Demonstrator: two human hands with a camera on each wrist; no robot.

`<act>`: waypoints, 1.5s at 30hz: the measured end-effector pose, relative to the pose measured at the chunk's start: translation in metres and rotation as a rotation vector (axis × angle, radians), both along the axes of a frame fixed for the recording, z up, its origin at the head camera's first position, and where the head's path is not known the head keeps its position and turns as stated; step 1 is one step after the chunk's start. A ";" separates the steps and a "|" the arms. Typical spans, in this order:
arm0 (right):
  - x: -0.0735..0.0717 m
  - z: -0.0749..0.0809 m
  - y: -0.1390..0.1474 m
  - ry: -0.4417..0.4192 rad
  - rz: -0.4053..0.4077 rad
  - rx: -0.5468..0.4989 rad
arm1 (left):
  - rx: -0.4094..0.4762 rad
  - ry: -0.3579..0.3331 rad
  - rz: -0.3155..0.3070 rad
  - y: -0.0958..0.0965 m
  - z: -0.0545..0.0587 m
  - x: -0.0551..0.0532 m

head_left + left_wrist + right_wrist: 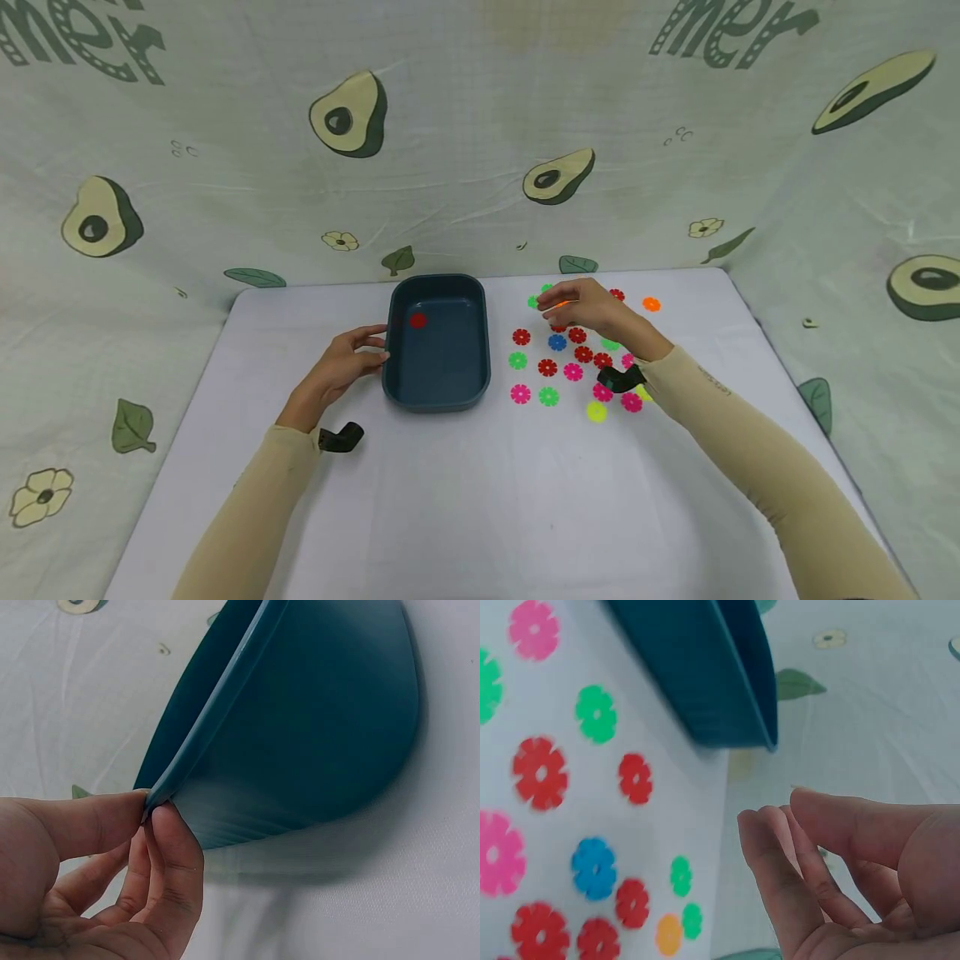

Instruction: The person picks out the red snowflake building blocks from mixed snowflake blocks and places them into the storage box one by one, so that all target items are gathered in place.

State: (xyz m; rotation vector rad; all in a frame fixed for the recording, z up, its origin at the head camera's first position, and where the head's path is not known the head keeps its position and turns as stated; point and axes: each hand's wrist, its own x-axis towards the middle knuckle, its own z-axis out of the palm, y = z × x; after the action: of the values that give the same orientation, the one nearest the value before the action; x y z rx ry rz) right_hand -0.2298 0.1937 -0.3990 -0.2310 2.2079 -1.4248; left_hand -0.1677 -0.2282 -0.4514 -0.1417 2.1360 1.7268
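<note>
My left hand (347, 367) pinches the left rim of a dark blue plastic tub (442, 398); in the left wrist view the thumb lies over the rim and the fingers (177, 844) press from outside. Inside the tub lies one red flower-shaped disc (417, 321). My right hand (588, 310) hovers over scattered notched discs to the right of the tub. Its thumb and fingers (780, 881) are bent loosely and apart, with nothing between them in the right wrist view. A blue disc (557, 342) and several red discs (547, 367) lie below it.
Pink (521, 393), green (549, 396), yellow (597, 412) and orange discs (652, 304) spread over the right part of the white table (480, 508). An avocado-print cloth (450, 200) hangs behind. Black wrist mounts (341, 437) jut from both sleeves.
</note>
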 end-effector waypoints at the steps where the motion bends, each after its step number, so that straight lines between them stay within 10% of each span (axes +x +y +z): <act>1: 0.002 -0.001 0.006 -0.005 -0.003 0.011 | -0.001 0.000 0.000 0.000 0.000 0.000; 19: 0.031 -0.024 0.073 -0.040 -0.023 0.220 | -0.014 -0.008 -0.001 0.000 0.002 -0.001; 45: 0.043 -0.053 0.088 0.085 -0.064 0.319 | 0.006 0.010 0.001 0.002 0.003 0.001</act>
State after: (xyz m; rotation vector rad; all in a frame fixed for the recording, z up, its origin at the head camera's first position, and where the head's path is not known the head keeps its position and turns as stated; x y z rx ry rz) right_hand -0.1870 0.2818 -0.4521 -0.1128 2.4920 -1.0898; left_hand -0.1668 -0.2263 -0.4489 -0.1330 2.1380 1.7385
